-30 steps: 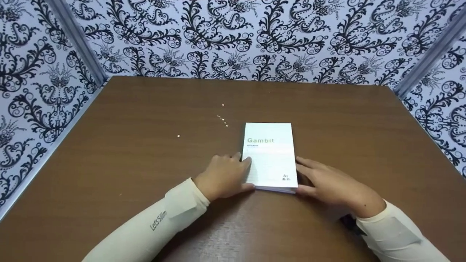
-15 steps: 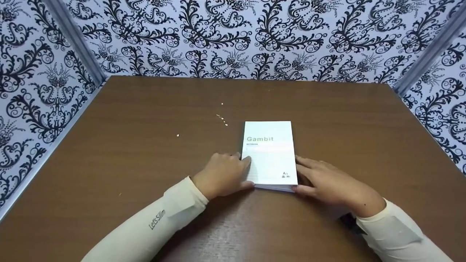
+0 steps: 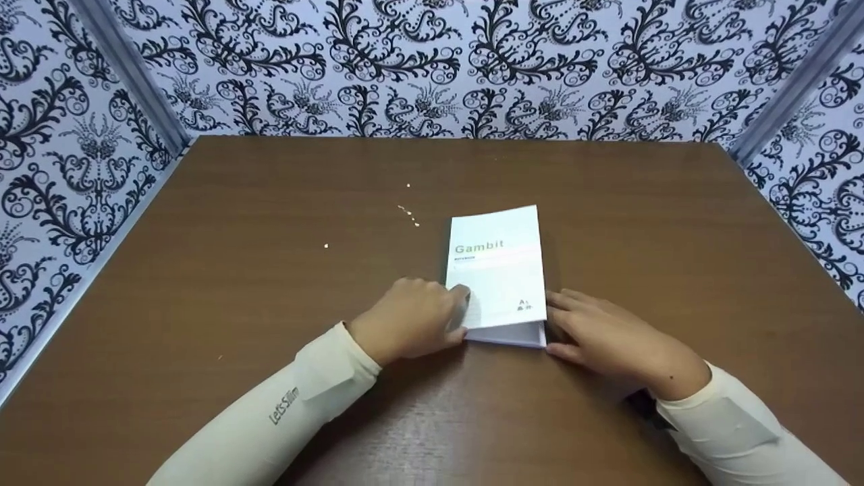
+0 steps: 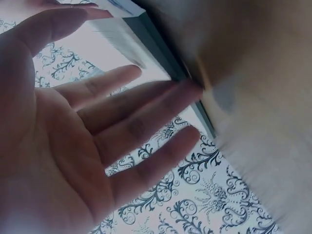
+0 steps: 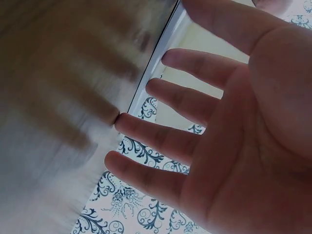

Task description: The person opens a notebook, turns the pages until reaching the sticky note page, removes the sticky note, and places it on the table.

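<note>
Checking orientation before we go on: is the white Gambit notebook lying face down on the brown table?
No, the white Gambit notebook lies title upward.

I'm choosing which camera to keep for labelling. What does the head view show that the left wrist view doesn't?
Only the head view shows the whole scene: the white Gambit notebook lying on the brown table, its near end raised a little, the left hand at its left edge, the right hand at its right edge, and pale crumbs beyond. Only the left wrist view shows the left hand's palm and its straight, spread fingers up close, blurred. Both show the left hand, the notebook's edge and the patterned wall.
</note>
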### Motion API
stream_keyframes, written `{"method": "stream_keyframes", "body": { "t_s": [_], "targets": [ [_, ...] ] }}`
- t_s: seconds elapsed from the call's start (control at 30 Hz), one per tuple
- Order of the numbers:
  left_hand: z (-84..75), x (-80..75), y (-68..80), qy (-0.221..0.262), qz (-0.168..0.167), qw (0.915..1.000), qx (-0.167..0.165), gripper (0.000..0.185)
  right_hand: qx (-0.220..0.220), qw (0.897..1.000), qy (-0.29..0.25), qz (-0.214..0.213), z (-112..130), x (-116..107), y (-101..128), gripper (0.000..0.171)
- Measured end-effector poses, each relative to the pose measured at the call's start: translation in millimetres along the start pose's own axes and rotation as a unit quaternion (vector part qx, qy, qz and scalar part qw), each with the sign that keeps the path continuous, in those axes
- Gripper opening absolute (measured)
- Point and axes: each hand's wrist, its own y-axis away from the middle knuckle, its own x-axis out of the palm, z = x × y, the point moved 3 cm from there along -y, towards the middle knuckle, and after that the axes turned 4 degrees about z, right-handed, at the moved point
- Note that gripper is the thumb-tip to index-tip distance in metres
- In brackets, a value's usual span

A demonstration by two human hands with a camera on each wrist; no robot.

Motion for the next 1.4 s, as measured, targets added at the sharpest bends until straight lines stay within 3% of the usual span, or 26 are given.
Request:
{"method": "stream_keyframes", "body": {
  "t_s": [0.1,0.2,0.43,0.53,0.67,1.0,1.4],
  "targets": [
    [1.0,-3.1,-0.2,0.015,-0.015,0.9997,0.014,0.027,-0.006,1.000,0.007,-0.006,1,-1,-1,0.032],
    [1.3,-4.9,0.7,0.014,-0.024,0.9993,0.025,0.029,-0.009,1.000,0.008,-0.007,3,-1,-1,0.042],
    [-0.3,-4.0,2.7,0.021,-0.020,0.9994,0.020,0.085,-0.001,1.000,0.015,-0.014,9,-2,2,0.050],
    [-3.6,-3.0,1.5,0.017,-0.040,0.9987,0.024,0.092,-0.002,0.999,0.032,-0.028,10,-3,1,0.045],
    [-7.3,-2.3,0.1,0.021,-0.060,0.9978,0.017,0.097,-0.004,0.998,0.042,-0.037,11,-2,2,0.043],
    [-9.1,-8.7,-2.2,0.033,-0.074,0.9964,-0.028,0.098,-0.009,0.999,0.031,-0.038,14,-4,2,0.049],
    [-9.9,-22.4,-1.0,0.025,-0.190,0.9794,-0.065,0.081,0.002,0.998,0.037,-0.042,14,-3,2,0.047]
  ]
}}
